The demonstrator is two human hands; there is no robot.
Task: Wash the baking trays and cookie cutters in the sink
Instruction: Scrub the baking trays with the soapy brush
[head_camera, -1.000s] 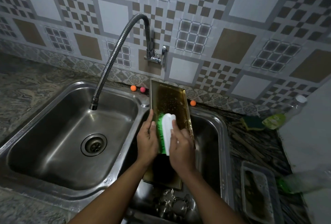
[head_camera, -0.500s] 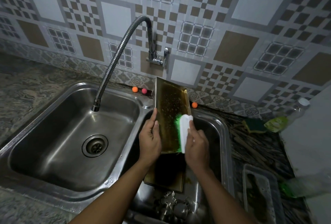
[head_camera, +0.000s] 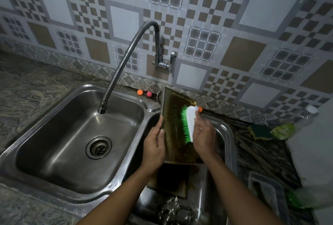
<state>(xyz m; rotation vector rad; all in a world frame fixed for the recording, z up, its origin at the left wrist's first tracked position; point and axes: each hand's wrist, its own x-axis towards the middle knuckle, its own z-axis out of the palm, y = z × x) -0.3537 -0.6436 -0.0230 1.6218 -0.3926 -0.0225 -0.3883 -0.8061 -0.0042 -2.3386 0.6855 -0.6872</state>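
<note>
A gold baking tray (head_camera: 173,124) stands tilted on its end over the right sink basin (head_camera: 228,140), its inner face speckled with dirt. My left hand (head_camera: 155,145) grips the tray's left edge. My right hand (head_camera: 204,137) holds a white scrub brush with green bristles (head_camera: 188,124), pressed against the tray's upper right part. A second dark tray (head_camera: 173,179) lies below it in the basin. Several metal cookie cutters (head_camera: 173,210) lie at the basin's near end.
The left basin (head_camera: 72,134) holds only its drain, with the flexible tap spout (head_camera: 124,59) hanging over it. Three small balls (head_camera: 140,92) sit on the back ledge. A green sponge (head_camera: 259,132), a bottle (head_camera: 295,124) and a plastic container (head_camera: 266,194) lie on the right counter.
The brush has slid up and to the right along the tray, from its lower middle to its top right corner. My left hand has kept hold of the tray's left edge.
</note>
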